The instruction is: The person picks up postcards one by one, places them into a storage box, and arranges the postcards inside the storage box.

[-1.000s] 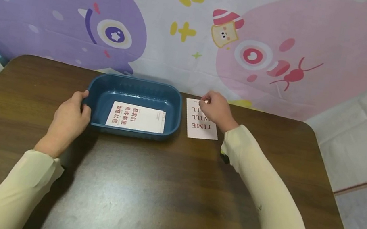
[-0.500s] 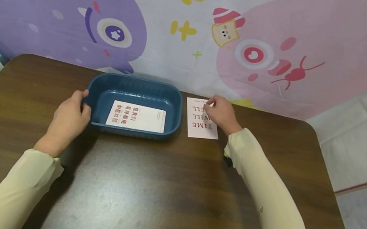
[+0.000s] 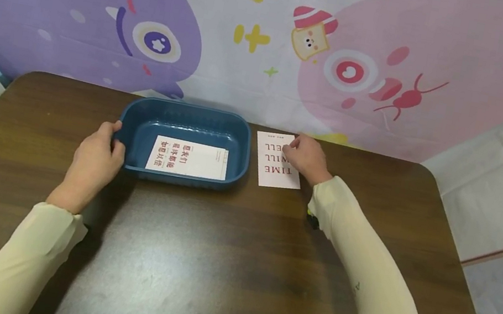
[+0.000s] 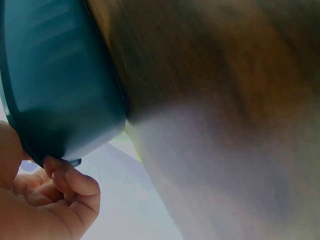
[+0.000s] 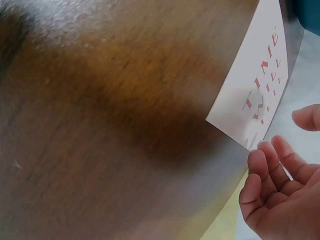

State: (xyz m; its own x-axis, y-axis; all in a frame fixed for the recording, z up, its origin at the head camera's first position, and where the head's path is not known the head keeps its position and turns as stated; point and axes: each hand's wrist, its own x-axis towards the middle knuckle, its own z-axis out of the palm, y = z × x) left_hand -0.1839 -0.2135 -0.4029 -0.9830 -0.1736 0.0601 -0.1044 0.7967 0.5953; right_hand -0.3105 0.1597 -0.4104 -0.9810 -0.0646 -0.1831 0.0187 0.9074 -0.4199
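Note:
My left hand [image 3: 94, 163] grips the left rim of a dark blue plastic basin [image 3: 182, 177]. In the left wrist view, the fingers [image 4: 82, 185] curl at the rim of the basin [image 4: 55, 75]. A small stack of white printed cards [image 3: 202, 162] lies inside it. Right of the basin, a white card [image 3: 273, 177] with red lettering lies flat on the table. My right hand [image 3: 310, 160] is over that card's right side. The right wrist view shows this hand [image 5: 285, 195] loosely bent at the edge of the card [image 5: 250, 75], its thumb apart from the fingers.
The brown wooden table [image 3: 194, 253] extends towards me in front of the basin. Behind its far edge hangs a cartoon-printed cloth [image 3: 244, 83]. A pale cloth [image 3: 494, 183] borders the right side.
My right hand has shifted right across the card, uncovering more of its lettering. The left hand stays on the basin's rim, and card and basin keep their places.

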